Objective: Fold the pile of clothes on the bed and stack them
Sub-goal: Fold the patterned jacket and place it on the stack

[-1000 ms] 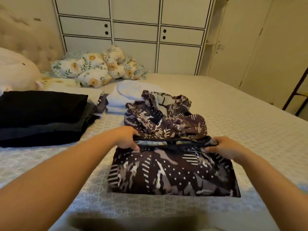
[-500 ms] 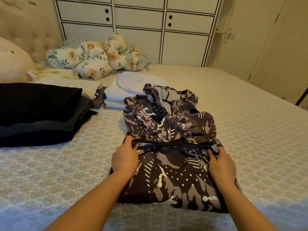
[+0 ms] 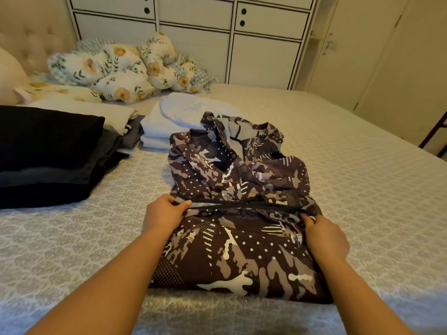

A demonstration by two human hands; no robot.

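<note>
Both hands, left hand (image 3: 164, 213) and right hand (image 3: 324, 235), pinch one patterned jacket (image 3: 242, 250); two folded stacks (image 3: 48, 151) at ten o'clock.

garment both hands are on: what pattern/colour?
Dark brown garment with grey and white camouflage shapes, dots and stripes, black hem band; shows in the head view.

Floral-print bedding (image 3: 125, 71) is sitting bunched up at the head of the bed, against a tufted beige headboard (image 3: 36, 42). A white panelled wardrobe (image 3: 217, 32) with round finger holes is standing behind it. A pale rounded cushion (image 3: 9, 78) is showing at far left. A dark frame (image 3: 433, 134) is poking in at the right edge.
</note>
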